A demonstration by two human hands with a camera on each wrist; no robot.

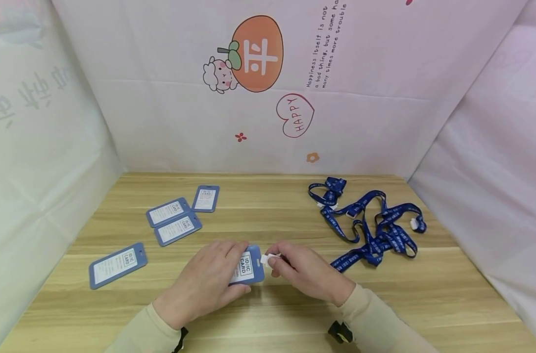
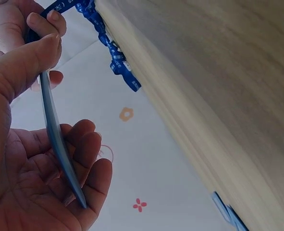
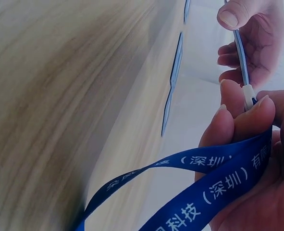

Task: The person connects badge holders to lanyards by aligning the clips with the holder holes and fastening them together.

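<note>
ID-card holder (image 1: 254,278) held in L grip (image 1: 206,277), above desk (image 1: 290,323); R grip (image 1: 301,269) pinches white clip (image 1: 265,260) of blue lanyard (image 3: 226,185) nr holder's slot (image 1: 258,263). Lanyard drag could tug clip off-line, esp. if pinch slackens.

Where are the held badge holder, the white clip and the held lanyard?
Held badge holder (image 1: 249,267): head view, printed front.
White clip (image 1: 265,260): head view, exposed end.
Held lanyard (image 3: 221,188): right wrist view, lettered strap.

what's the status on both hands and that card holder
Left hand gripping card holder. Right hand pinching white clip by its slot. Nothing visible in the way.
</note>
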